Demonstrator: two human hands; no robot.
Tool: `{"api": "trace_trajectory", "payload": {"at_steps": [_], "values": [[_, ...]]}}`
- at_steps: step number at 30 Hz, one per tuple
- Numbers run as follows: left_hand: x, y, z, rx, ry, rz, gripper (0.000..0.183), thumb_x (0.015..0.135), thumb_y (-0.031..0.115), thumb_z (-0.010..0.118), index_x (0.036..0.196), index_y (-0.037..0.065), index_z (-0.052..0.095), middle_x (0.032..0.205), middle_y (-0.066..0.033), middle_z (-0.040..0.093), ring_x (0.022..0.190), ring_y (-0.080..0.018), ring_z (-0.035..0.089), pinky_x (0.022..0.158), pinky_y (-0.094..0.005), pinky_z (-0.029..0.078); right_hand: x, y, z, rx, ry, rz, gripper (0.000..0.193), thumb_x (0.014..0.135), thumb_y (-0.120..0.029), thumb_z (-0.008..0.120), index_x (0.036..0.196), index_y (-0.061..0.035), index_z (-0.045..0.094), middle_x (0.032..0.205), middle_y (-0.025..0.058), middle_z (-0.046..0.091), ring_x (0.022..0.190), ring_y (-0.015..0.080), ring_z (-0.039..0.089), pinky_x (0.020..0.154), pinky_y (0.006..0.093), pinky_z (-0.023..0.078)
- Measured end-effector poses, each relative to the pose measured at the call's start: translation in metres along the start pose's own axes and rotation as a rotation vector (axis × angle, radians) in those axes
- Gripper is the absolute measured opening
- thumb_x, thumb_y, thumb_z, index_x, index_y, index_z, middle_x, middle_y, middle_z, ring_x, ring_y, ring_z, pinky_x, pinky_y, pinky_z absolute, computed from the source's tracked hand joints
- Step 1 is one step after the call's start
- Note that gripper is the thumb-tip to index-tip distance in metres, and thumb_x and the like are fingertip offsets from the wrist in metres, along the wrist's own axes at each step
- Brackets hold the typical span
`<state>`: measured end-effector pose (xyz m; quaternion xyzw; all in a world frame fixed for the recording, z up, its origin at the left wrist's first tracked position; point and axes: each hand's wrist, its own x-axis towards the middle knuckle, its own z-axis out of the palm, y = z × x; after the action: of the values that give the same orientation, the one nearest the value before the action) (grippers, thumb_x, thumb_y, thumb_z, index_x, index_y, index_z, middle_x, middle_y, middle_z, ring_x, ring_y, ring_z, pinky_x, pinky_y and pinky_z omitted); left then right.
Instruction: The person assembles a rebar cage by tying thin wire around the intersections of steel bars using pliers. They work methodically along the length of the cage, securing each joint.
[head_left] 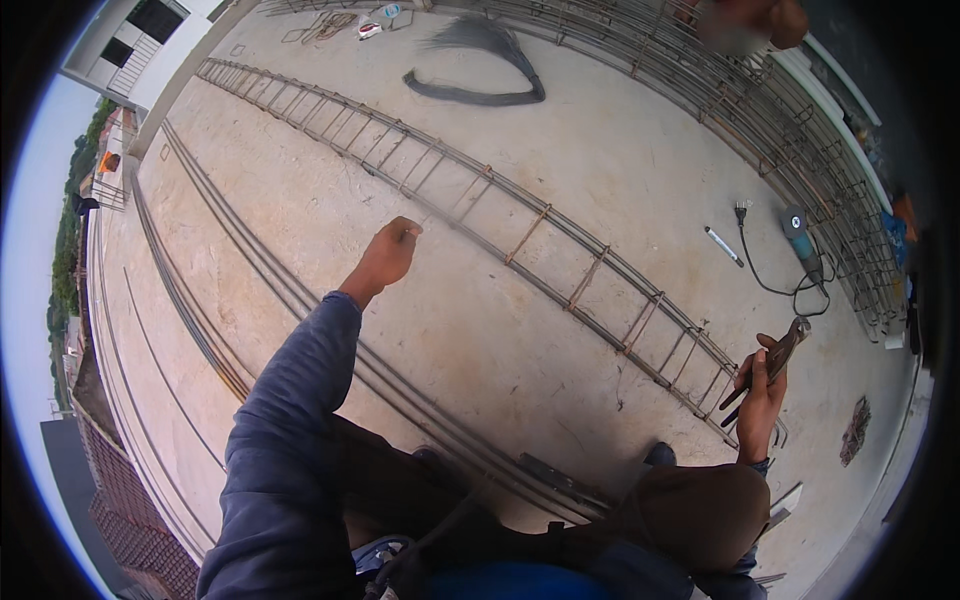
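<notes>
A long reinforcing-bar cage [510, 262], tied with crosswise stirrups, stretches across the concrete floor from far left to near right. My left hand [385, 260] is held out just on the near side of the cage, its fingers curled in a pinch. Whatever those fingers hold, if anything, is too small to name. At the cage's near right end, my right hand [760, 400] grips a pair of dark pincers [785, 352], jaws pointing up and away from me. My knees are bent low over the floor.
Straight loose rebars [290, 285] run along the left. A bundle of tie wire [490, 75] lies beyond the cage. To the right are an angle grinder [803, 240] with its cord, a white tube [724, 246] and stacked cages [745, 130]. Another person [745, 25] is at the top right.
</notes>
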<state>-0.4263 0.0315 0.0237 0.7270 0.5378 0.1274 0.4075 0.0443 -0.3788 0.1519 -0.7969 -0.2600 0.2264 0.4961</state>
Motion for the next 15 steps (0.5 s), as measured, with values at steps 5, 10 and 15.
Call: {"api": "trace_trajectory", "payload": {"at_steps": [5,10,15], "values": [[0.045,-0.015,0.007,-0.246,-0.034,-0.142,0.036,0.11,0.02,0.052,0.137,0.006,0.071,0.087,-0.0068,0.066,0.071,-0.0166,0.054,0.062,-0.0362,0.046,-0.01,-0.067,0.01,-0.566,-0.297,0.026,0.024,0.11,-0.022,0.063,0.125,-0.0026,0.062,0.076,0.0054,0.058,0.068,0.0143,0.055,0.063,0.0347,0.046],[0.058,-0.035,-0.014,-0.415,0.137,-0.306,0.035,0.107,0.017,0.052,0.129,0.007,0.077,0.099,-0.0121,0.072,0.086,-0.0236,0.061,0.073,-0.0384,0.049,-0.008,-0.123,0.109,-0.974,-0.723,-0.082,0.032,0.103,-0.028,0.07,0.12,-0.0011,0.065,0.092,0.0253,0.073,0.09,0.0452,0.072,0.08,0.0514,0.055],[0.042,-0.082,-0.05,-0.387,0.233,-0.32,0.033,0.105,0.017,0.053,0.126,0.008,0.077,0.123,-0.0206,0.077,0.115,-0.0389,0.073,0.097,-0.0416,0.056,0.016,-0.116,0.297,-0.874,-1.199,-0.343,0.03,0.103,-0.028,0.067,0.117,-0.0017,0.063,0.103,0.0268,0.071,0.102,0.0484,0.069,0.088,0.0565,0.053]]}}
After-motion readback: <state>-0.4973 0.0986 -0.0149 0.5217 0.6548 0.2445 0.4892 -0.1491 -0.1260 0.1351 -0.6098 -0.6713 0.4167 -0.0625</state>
